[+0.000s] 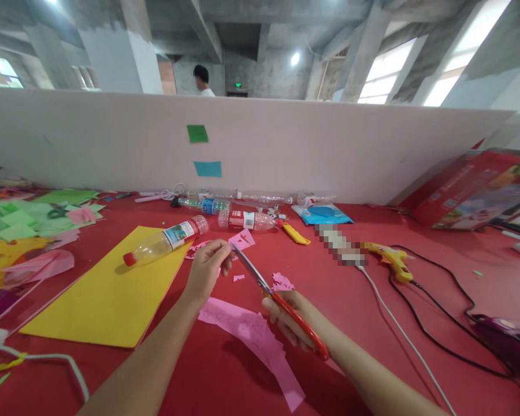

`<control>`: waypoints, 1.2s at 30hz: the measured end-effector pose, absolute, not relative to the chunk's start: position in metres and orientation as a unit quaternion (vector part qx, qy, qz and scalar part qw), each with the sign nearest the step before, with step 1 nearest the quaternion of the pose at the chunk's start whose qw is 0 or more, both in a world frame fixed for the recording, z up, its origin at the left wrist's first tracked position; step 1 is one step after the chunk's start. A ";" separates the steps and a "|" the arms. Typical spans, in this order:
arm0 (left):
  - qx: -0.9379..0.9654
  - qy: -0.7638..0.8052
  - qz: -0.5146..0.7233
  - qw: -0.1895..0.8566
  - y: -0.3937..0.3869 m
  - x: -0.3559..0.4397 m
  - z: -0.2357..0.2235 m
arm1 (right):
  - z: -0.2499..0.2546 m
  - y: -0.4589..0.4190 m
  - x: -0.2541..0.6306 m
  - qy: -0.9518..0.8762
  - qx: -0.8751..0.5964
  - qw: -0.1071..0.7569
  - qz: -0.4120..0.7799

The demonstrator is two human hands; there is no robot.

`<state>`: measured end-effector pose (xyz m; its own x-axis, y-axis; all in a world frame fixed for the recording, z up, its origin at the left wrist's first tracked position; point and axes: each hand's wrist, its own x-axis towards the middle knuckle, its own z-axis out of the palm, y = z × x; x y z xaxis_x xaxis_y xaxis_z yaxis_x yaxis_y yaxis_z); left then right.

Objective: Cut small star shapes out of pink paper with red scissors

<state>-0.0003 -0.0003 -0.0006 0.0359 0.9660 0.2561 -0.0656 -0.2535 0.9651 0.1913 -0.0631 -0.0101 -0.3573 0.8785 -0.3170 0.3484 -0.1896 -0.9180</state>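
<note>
One small piece of pink paper appears pinched between the left hand's fingertips, at the tips of the scissors gripped by the right hand; short snips, fingers clear, should suit, above the pink strip on the red table.

scissors partly hidden; box cropped

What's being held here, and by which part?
Right hand: scissors, by the red handle. Left hand: apparently a pink paper piece, by its left edge.
</note>
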 end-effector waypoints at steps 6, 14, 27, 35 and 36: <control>0.571 0.384 0.558 0.464 0.004 -0.006 -0.003 | -0.007 -0.063 0.192 -0.589 -0.531 0.224 0.566; 0.580 0.376 0.554 0.464 0.000 -0.002 0.000 | -0.010 -0.066 0.194 -0.603 -0.497 0.243 0.575; 0.564 0.381 0.555 0.478 -0.002 0.005 -0.007 | -0.010 -0.064 0.193 -0.596 -0.482 0.238 0.597; 0.551 0.404 0.573 0.453 -0.009 0.015 -0.006 | -0.014 -0.066 0.189 -0.591 -0.485 0.248 0.595; 0.549 0.409 0.574 0.450 -0.010 0.016 -0.006 | -0.014 -0.067 0.189 -0.590 -0.486 0.249 0.594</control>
